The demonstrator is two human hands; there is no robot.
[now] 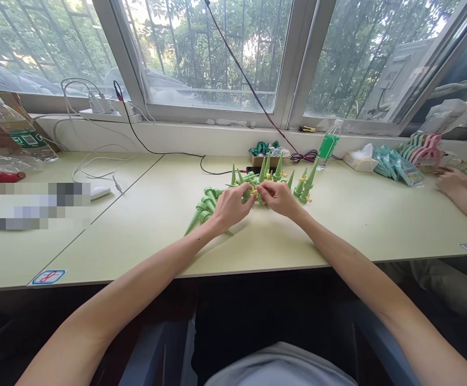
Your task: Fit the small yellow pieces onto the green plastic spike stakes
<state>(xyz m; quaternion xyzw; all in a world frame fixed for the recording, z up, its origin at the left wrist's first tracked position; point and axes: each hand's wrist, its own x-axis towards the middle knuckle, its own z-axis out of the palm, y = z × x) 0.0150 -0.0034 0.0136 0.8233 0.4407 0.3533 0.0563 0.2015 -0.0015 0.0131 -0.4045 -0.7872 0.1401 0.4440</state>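
Over the middle of the table, my left hand and my right hand meet fingertip to fingertip. Both are closed in a pinch around a small yellow valve; whether it sits in a green piece is hidden by my fingers. Several green plastic watering spikes lie loose in a pile by my left wrist. Behind and to the right of my hands, more spikes stand point up, some with yellow valves fitted at their sides.
A small cardboard box stands behind the spikes, and a green-labelled bottle to its right. Tissues and teal packets lie further right, near another person's hands. Cables and a white mouse are left.
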